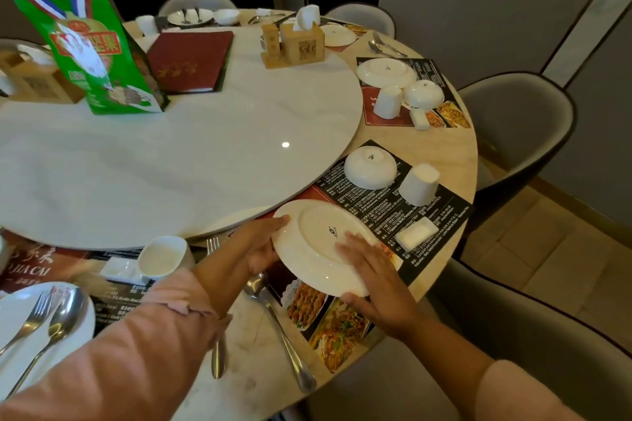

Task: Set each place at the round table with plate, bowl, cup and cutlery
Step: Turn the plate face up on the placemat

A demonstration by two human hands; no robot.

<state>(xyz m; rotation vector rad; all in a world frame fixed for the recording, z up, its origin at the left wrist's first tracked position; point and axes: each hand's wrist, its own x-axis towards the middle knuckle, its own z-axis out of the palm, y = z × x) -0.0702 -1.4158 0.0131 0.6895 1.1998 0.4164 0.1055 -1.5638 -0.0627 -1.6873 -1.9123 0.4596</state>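
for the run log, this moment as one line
plate: upside down | left hand: grips rim | right hand: holds near rim | bowl, cup: inverted

Glossy white ceramic plate (318, 236), polished marble-look turntable (171, 154), shiny metal spoon (254, 285), printed paper placemat (437, 212).

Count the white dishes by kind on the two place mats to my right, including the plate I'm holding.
Plates: 2
Bowls: 2
Cups: 2
Small rectangular dishes: 2
Total: 8
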